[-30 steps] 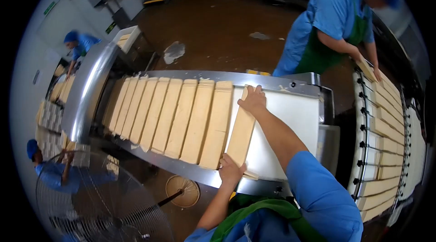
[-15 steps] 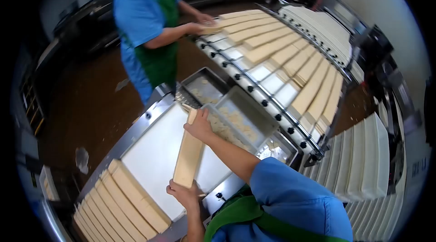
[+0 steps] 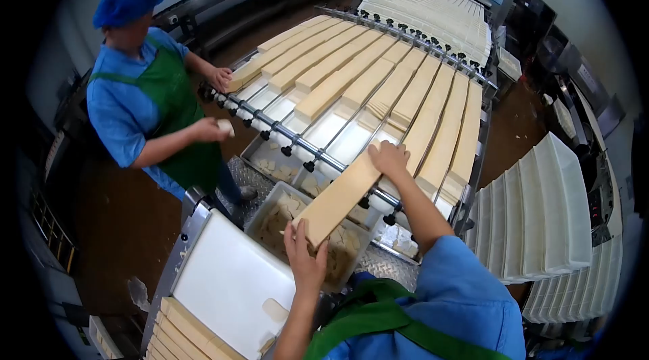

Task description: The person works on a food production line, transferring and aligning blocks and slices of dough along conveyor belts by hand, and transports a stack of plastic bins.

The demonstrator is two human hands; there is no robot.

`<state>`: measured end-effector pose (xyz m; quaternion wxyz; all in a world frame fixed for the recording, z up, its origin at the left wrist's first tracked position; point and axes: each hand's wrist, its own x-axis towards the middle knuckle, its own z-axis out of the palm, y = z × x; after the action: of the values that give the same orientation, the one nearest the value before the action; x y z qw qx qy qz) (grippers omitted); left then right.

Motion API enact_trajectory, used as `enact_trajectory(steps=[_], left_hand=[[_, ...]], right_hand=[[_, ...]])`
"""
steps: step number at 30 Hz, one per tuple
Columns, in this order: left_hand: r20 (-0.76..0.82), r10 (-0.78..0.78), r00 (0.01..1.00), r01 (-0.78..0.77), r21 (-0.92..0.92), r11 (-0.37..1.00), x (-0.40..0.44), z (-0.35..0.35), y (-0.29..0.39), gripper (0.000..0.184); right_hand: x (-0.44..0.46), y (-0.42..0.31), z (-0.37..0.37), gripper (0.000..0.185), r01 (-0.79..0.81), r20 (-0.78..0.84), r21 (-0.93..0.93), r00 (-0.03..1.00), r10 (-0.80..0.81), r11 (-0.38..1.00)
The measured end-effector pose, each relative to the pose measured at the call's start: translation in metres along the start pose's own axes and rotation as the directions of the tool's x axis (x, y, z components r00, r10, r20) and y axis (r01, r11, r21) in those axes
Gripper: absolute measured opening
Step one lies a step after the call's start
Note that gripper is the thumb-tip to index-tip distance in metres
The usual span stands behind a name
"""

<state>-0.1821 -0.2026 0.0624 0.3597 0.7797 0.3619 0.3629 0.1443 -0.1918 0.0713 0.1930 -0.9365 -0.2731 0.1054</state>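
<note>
A long, pale beige slab slants over the near rail of the slatted conveyor, held between both my hands. My left hand grips its lower near end, fingers along the end and side. Over the far end my right hand is closed from above, close to the conveyor's slats. Several similar beige slabs lie side by side lengthwise on the conveyor just beyond. Beneath the slab I hold are grey bins with broken pale pieces in them.
A white work board is at lower left, with more slabs and offcuts on it. Across from me, a co-worker touches a slab's end and holds a small pale piece. Stacked white trays stand at right. The metal rail has black knobs.
The slab in my hands has gone from above the white board up and right to the conveyor's near edge. The co-worker's hands have come apart, one now holding a small piece.
</note>
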Motion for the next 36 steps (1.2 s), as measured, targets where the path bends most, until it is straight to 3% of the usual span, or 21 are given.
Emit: enact_trajectory(steps=[1,4,5,12,14,21,23,24,26,28,30,32,34,35,36], left_hand=[[0.054,-0.025,0.998,0.026,-0.009,1.0,0.009,0.005,0.005,0.069],[0.151,0.034,0.988,-0.022,-0.077,0.997,0.028,0.02,0.021,0.067],[0.185,-0.035,0.982,0.062,-0.143,0.988,0.032,0.027,0.023,0.064],[0.187,-0.112,0.976,0.134,-0.109,0.985,0.048,0.053,0.026,0.059],[0.2,-0.107,0.974,0.143,-0.172,0.975,0.054,0.062,0.025,0.058],[0.248,-0.031,0.968,0.05,-0.071,0.996,0.072,0.103,0.027,0.053],[0.254,-0.006,0.967,0.029,-0.087,0.996,0.078,0.117,0.024,0.053],[0.257,0.015,0.966,0.012,-0.103,0.995,0.081,0.122,0.023,0.052],[0.266,0.001,0.964,0.029,-0.11,0.993,0.084,0.125,0.023,0.051],[0.275,-0.01,0.961,0.045,-0.12,0.992,0.084,0.124,0.02,0.049],[0.249,0.067,0.966,-0.055,-0.055,0.997,0.084,0.121,0.017,0.049],[0.237,0.119,0.964,-0.112,-0.044,0.993,0.082,0.121,0.01,0.051],[0.117,0.046,0.992,-0.028,-0.151,0.988,0.077,0.12,0.004,0.054],[0.115,0.045,0.992,-0.042,-0.03,0.999,0.075,0.114,-0.003,0.058],[0.119,0.055,0.991,-0.051,-0.035,0.998,0.069,0.111,-0.004,0.058]], right_hand=[[0.017,0.009,-0.003,0.062,0.027,0.07,-0.134,0.997,-0.018,0.991],[0.063,0.028,0.003,0.06,0.066,0.099,-0.209,0.994,-0.047,0.976],[0.073,0.033,0.007,0.059,0.053,0.11,-0.202,0.993,-0.031,0.978],[0.101,0.046,0.011,0.059,0.04,0.186,-0.122,0.982,-0.017,0.992],[0.111,0.056,0.031,0.054,0.048,-0.096,-0.182,0.993,-0.066,0.982],[0.108,0.052,0.012,0.045,0.024,-0.158,-0.258,0.985,-0.067,0.966],[0.099,0.056,0.016,0.042,0.081,-0.327,-0.271,0.929,-0.171,0.959],[0.089,0.056,0.018,0.042,0.073,-0.334,-0.271,0.928,-0.165,0.96],[0.064,0.051,0.021,0.039,0.342,-0.497,-0.16,0.783,-0.374,0.926],[0.036,0.044,0.024,0.042,0.492,-0.336,0.019,0.823,-0.458,0.87],[-0.002,0.042,0.035,0.046,0.758,-0.486,0.181,0.623,-0.613,0.627],[-0.043,0.035,0.016,0.048,0.84,-0.381,0.221,0.542,-0.749,0.495],[-0.06,0.028,0.012,0.05,0.834,-0.36,0.137,0.545,-0.757,0.535],[-0.064,0.027,0.012,0.052,0.827,-0.33,0.071,0.547,-0.769,0.558],[-0.066,0.027,0.013,0.052,0.825,-0.336,0.064,0.548,-0.766,0.562]])
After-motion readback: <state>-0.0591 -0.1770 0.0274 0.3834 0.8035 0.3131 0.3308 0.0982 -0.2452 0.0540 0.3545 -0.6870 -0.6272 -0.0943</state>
